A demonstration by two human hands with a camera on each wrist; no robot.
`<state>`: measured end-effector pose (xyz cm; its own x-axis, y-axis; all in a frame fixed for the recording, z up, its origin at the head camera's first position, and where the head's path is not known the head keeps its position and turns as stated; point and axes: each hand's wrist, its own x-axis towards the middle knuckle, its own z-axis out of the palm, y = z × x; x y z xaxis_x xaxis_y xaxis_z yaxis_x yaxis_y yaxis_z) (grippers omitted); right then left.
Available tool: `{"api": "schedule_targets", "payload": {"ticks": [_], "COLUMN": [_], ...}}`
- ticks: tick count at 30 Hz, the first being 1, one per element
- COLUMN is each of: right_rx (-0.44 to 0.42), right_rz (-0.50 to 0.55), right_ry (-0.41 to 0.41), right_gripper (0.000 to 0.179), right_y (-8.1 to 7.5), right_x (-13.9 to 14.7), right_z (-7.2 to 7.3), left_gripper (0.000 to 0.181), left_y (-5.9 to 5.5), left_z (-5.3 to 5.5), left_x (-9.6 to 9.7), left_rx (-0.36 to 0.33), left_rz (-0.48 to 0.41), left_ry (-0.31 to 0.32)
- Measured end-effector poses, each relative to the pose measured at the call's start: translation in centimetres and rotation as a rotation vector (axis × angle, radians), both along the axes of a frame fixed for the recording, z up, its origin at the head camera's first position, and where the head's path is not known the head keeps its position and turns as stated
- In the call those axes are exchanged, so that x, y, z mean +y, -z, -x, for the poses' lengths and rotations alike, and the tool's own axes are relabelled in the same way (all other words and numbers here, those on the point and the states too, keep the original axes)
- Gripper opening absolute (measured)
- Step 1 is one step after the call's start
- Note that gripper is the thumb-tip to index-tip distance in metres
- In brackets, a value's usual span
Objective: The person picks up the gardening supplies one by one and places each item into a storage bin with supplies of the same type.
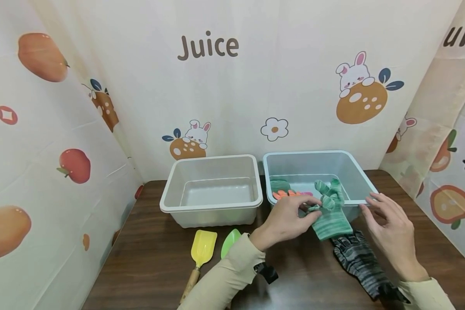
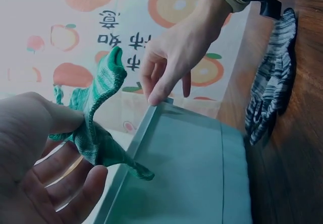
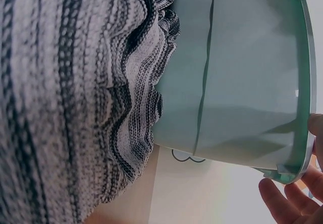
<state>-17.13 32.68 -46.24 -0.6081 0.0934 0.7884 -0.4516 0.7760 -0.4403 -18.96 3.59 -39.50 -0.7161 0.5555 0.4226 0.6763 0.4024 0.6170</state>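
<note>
My left hand (image 1: 290, 217) pinches a green striped knitted glove (image 1: 333, 224) between thumb and fingers, over the front rim of the light blue bin (image 1: 310, 153). The glove's cuff hangs down outside the front wall. At the bin's front right corner, my right hand (image 1: 389, 232) grips the rim between thumb and fingers; the left wrist view shows this hold too. Inside the bin, partly hidden, lie another green knitted item (image 1: 280, 186), something orange with finger-like tips (image 1: 283, 194) and a bit of pink. A black and grey knitted glove (image 1: 358, 260) rests on the table before the bin.
A whitish bin (image 1: 213, 213) stands left of the blue one. In front of it lie a yellow shovel (image 1: 203, 245) with a wooden handle and a green tool (image 1: 230, 241), partly covered by my left sleeve. Printed curtains (image 1: 236, 94) enclose the dark wooden table (image 1: 147, 258).
</note>
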Motion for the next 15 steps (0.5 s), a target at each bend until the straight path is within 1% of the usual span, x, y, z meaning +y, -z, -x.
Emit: {"api": "schedule_targets", "payload": {"ticks": [5, 8, 12, 15], "right_rx": [0.019, 0.022, 0.01, 0.009], "right_rz": [0.002, 0.001, 0.005, 0.012], "right_ry": [0.003, 0.002, 0.002, 0.001], "right_gripper": [0.046, 0.045, 0.046, 0.046], "right_y": [0.3, 0.4, 0.4, 0.5], "right_x": [0.1, 0.2, 0.2, 0.2], "right_z": [0.2, 0.3, 0.3, 0.3], "left_gripper": [0.023, 0.022, 0.02, 0.019], "left_y": [0.2, 0.3, 0.3, 0.3], "left_z": [0.3, 0.5, 0.8, 1.1], "left_x": [0.1, 0.0, 0.0, 0.0], "left_rx": [0.054, 0.074, 0.088, 0.075], "left_rz": [-0.018, -0.04, -0.079, -0.1], "left_ry": [-0.093, -0.134, -0.178, -0.198]}}
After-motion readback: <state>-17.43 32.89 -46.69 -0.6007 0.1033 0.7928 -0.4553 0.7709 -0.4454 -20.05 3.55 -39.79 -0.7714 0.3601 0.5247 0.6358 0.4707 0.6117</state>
